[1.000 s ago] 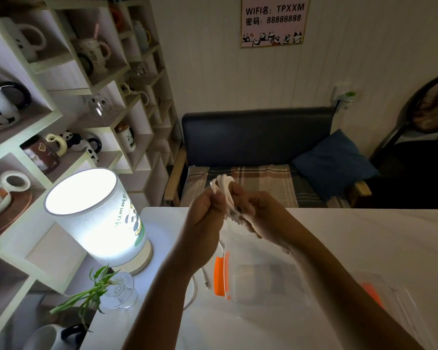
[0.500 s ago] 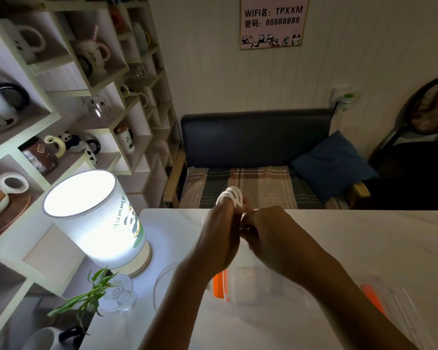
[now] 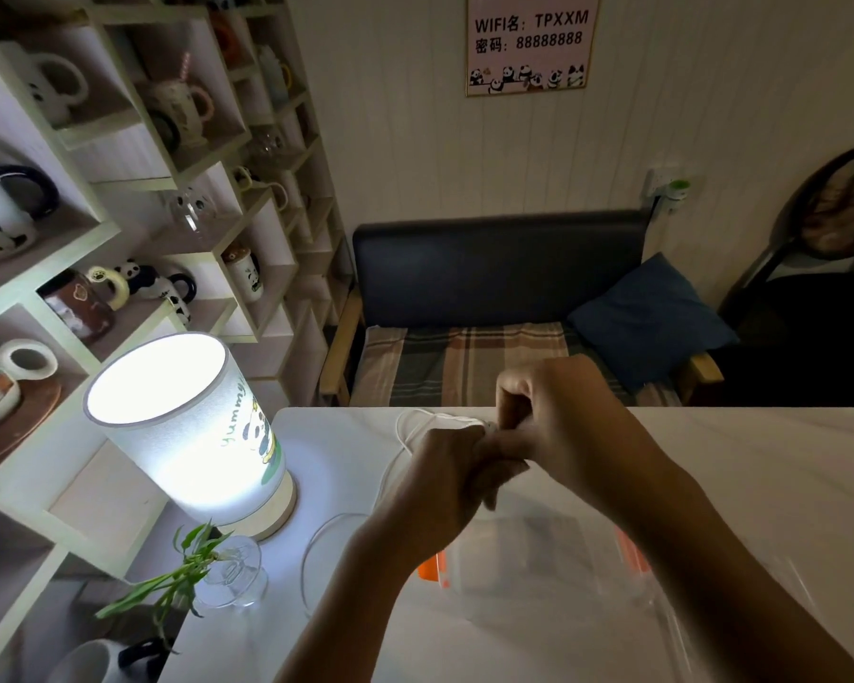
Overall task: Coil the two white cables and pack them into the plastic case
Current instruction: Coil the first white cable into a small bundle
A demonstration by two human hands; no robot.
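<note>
Nearest you, at six o'clock, the clear plastic case (image 3: pixel 528 569) with orange clips lies open on the table (image 3: pixel 760 475); it looks empty, though glare makes that hard to confirm. Just beyond it, your left hand (image 3: pixel 440 490) is closed around the white cable (image 3: pixel 415 426), and your right hand (image 3: pixel 558 416) pinches it at twelve o'clock. You seem to be mid-coil: slack trails down toward eight o'clock, near the lamp (image 3: pixel 188 426). Next, gather that slack into loops before lowering it into the case.
</note>
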